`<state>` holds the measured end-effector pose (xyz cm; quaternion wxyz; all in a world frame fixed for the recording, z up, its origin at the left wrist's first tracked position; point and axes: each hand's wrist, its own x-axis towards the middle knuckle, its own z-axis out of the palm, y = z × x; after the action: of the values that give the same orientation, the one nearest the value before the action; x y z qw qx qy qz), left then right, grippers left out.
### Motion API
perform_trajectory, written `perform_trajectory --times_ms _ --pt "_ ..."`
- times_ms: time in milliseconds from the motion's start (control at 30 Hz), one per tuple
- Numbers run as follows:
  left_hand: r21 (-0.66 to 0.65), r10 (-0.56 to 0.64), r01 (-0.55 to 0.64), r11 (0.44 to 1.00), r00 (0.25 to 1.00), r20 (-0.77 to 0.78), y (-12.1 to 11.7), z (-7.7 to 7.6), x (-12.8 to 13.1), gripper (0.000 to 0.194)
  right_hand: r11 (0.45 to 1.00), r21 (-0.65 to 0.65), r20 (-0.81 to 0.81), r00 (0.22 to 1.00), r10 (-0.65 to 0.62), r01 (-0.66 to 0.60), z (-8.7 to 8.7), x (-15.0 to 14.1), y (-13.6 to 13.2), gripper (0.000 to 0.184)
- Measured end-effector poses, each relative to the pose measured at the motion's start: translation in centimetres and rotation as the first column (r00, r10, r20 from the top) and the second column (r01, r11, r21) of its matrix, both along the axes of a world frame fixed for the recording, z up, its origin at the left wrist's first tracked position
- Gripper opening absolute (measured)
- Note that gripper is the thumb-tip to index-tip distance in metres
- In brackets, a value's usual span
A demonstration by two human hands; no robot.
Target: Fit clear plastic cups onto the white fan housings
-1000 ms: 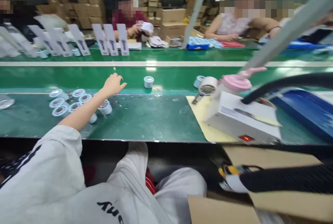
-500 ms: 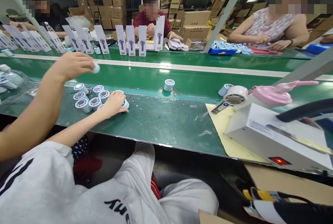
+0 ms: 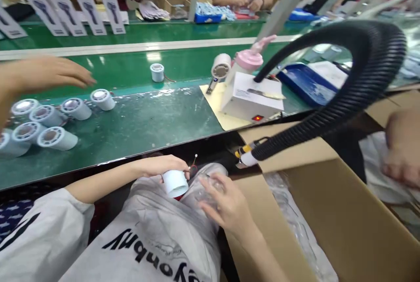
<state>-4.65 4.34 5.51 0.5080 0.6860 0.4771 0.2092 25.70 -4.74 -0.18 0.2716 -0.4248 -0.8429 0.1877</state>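
Over my lap, my left hand [image 3: 164, 167] is closed round a light blue fan housing [image 3: 175, 184], its open end tilted toward me and a thin wire with a small plug sticking out beyond it. Just to the right, my right hand [image 3: 226, 201] has its fingers curled about a clear plastic piece [image 3: 210, 192], blurred, its exact kind unclear. On the green bench at left stand several similar fan housings [image 3: 57, 137] with round grilles. A co-worker's hand [image 3: 55, 72] hovers above them, smeared by motion.
Another fan housing [image 3: 157, 72] sits on the green belt. A white box-shaped machine [image 3: 251, 98] with a lit red switch and a black corrugated hose [image 3: 357, 85] stands right. A cardboard box [image 3: 328, 186] holding clear plastic is beside my right arm. A blue tray [image 3: 308, 83] lies behind.
My left hand has taken a fan housing from the group on the bench and brought it down over my lap. My right hand has come into view with clear plastic. The view has swung right.
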Motion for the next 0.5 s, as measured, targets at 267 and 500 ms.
perform_trajectory --times_ms 267,500 --pt "0.129 -0.272 0.281 0.951 0.959 -0.081 -3.4 -2.6 4.3 0.026 0.999 0.001 0.077 0.996 0.048 -0.048 0.1 -2.9 1.7 0.010" --pt "0.202 -0.140 0.124 0.972 0.988 0.068 -3.9 -3.7 4.2 0.039 0.986 -0.165 -0.158 0.986 -0.043 0.016 -0.1 -2.6 0.7 0.023"
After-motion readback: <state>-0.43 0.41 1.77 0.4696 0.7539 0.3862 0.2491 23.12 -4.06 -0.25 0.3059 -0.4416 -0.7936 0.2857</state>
